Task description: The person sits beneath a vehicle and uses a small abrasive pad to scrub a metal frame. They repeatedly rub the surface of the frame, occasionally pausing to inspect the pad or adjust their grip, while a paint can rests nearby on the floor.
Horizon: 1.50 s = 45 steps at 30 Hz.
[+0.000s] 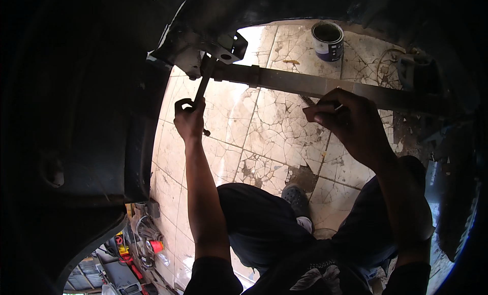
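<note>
My left hand (190, 121) is closed round a dark, straight bar-shaped tool (205, 81). The tool's upper end reaches the dark metal bracket (230, 47), and a small knobbed end shows below the hand. A long flat metal bar (290, 81) with a clip round it runs rightward from beside the bracket, like a leaf spring. Just below that bar, my right hand (356, 123) pinches a small reddish-brown flat piece (309, 113). Shadow hides the piece's exact kind and where the tool meets the metal.
An open paint can (327, 47) stands on the cracked tile floor (274, 119) beyond the bar. Dark bodywork (86, 91) surrounds me at left and overhead. At lower left lie cables, a red-and-white container (155, 245) and a grey case (122, 280). My bent legs are below.
</note>
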Available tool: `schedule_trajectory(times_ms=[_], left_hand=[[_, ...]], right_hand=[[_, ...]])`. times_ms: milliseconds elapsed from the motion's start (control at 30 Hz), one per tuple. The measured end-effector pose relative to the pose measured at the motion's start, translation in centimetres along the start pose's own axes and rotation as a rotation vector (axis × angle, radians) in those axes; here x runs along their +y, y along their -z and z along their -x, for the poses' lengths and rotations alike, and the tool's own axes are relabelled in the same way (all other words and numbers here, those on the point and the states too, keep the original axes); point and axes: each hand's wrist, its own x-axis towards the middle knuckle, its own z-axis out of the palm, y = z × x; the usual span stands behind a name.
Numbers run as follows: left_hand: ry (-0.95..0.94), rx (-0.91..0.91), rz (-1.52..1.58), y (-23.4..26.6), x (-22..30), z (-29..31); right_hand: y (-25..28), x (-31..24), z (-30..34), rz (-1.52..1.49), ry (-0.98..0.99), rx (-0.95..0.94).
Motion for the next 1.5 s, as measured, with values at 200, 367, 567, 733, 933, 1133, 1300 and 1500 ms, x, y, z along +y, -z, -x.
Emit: schedule_trajectory(times_ms=[200, 367, 567, 733, 933, 1133, 1300, 1500], left_hand=[[0.075, 0.009, -0.103, -2.2, -4.0, -1.0], [0.137, 0.021, -0.193, -2.2, 1.4, 1.7], [0.062, -0.005, -0.481, -1.1, -0.4, 0.4], [-0.258, -0.143, -0.411, -2.8, 5.3, 4.8], [-0.948, -0.517, 0.262, -2.1, 18.2, 16.8], [-0.982, -1.093, 0.152, -2.8, 19.2, 22.8], [-1.132, -1.006, 0.113, -5.1, 20.0, 23.7], [-1.17, -0.866, 0.274, -8.6, 24.6, 23.5]], right_hand=[[0.0, -0.2, 0.9, -0.066, 0.017, 0.014], [1.1, 0.0, 1.8, 0.022, 0.051, 0.062], [3.1, -0.7, 3.0, 0.005, 0.068, 0.017], [6.5, 2.2, 4.4, 0.085, 0.035, 0.199], [14.2, 5.7, 5.6, 0.054, -0.239, 0.446], [19.6, 8.7, 9.4, 0.297, -0.156, 0.645], [20.8, 13.4, 11.3, 0.597, -0.137, 0.667], [20.0, 9.2, 10.7, 0.889, 0.088, 0.559]])
